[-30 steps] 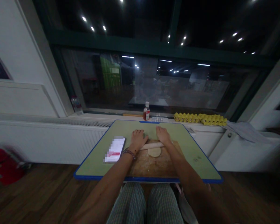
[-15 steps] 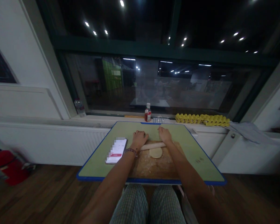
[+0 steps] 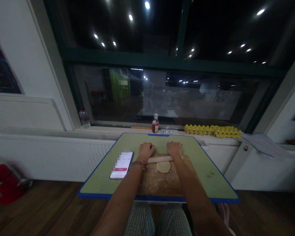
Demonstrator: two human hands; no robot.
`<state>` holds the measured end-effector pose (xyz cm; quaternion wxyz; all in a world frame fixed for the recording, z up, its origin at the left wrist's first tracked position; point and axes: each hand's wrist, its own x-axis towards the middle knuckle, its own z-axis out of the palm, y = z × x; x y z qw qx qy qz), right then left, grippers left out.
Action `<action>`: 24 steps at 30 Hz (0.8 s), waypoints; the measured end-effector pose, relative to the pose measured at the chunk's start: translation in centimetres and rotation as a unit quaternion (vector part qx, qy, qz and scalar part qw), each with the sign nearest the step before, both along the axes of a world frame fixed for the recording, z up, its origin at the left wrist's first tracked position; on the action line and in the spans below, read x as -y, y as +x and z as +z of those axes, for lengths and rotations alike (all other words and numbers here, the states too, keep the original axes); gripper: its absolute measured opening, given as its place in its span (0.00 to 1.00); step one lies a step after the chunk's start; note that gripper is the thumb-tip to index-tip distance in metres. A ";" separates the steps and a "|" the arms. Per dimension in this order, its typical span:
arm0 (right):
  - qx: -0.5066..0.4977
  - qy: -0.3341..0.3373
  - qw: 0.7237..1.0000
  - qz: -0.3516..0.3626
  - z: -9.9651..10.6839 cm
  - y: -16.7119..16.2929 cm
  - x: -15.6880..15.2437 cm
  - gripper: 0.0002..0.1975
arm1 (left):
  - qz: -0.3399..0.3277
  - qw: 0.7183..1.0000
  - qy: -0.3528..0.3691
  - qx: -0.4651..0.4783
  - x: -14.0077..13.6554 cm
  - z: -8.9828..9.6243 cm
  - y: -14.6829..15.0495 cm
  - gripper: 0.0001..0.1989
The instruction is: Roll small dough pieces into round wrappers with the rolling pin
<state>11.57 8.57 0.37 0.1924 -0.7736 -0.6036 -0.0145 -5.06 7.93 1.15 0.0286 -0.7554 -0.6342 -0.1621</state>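
Note:
A pale wooden rolling pin [image 3: 159, 159] lies crosswise over the far part of a floury wooden board [image 3: 159, 183]. My left hand [image 3: 146, 150] is on the pin's left end, fingers bent over its far side. On the right end, my right hand [image 3: 175, 150] bears down with its fingers curled forward. Both palms and wrists partly cover the pin's ends. Just on my side of the pin is a flat round piece of dough [image 3: 163, 167], its far edge close to or under the pin; I cannot tell which.
A phone [image 3: 121, 165] with a lit screen lies left of the board on the green, blue-edged table [image 3: 102, 178]. Along the windowsill stand a red-labelled bottle [image 3: 155, 124], a clear plastic bottle [image 3: 84, 118] and yellow egg trays [image 3: 212, 130]. A white radiator [image 3: 51, 157] runs behind.
The fingers of my right hand have curled in more over the pin. The pin and dough keep nearly the same places, and the whole view has tilted up slightly.

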 end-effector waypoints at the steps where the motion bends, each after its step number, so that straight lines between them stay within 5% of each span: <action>1: -0.007 0.003 1.000 0.005 0.1 0.0 0.0 0.24 | 0.000 1.000 -0.002 -0.001 0.0 0.0 0.0 0.18; 8: -0.027 -0.035 0.996 0.083 0.6 0.4 -0.1 0.21 | 0.004 1.000 -0.016 0.000 0.2 0.0 0.1 0.18; 24: -0.024 -0.058 0.996 0.061 0.4 0.3 0.0 0.21 | 0.001 0.999 -0.028 0.026 0.2 0.0 -0.2 0.17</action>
